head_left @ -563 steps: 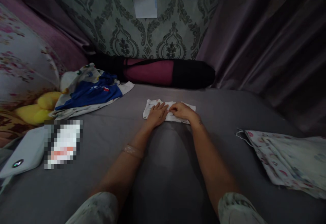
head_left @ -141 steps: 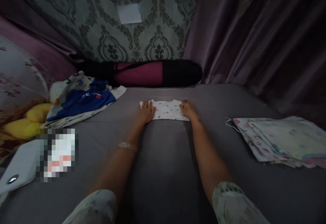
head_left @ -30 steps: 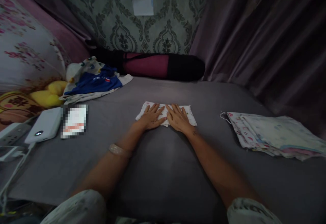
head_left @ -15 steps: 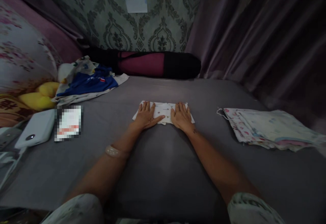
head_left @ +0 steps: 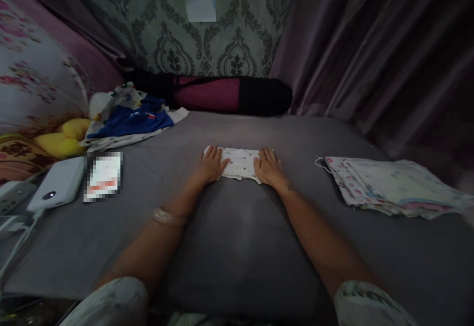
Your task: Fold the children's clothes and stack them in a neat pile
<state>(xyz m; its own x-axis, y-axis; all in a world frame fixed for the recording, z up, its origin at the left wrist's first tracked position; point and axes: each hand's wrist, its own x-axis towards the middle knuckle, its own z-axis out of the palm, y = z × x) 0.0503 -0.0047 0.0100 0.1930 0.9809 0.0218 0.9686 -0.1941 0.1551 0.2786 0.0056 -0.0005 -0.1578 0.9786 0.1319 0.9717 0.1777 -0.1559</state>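
Observation:
A small folded white cloth garment [head_left: 240, 163] with a scattered print lies on the grey bed sheet [head_left: 240, 247] in front of me. My left hand [head_left: 212, 164] rests on its left end, fingers stretched forward and the thumb pointing inward. On the opposite end lies my right hand [head_left: 268, 165], palm down, its fingers also straight. Both hands touch the cloth without gripping it. The garment's side edges are partly hidden under the palms.
Folded clothes [head_left: 392, 185] are stacked at the right. To the left are a white power bank [head_left: 59, 180] with a cable, a blurred-out item [head_left: 103, 177], a yellow plush [head_left: 62, 141] and heaped clothes [head_left: 133, 118]. A black and magenta long bag [head_left: 207, 94] lies along the wall.
Both hands have shifted outward a little, toward the garment's ends, so more of its printed middle shows. The thumbs are farther apart. The camera view has tilted slightly.

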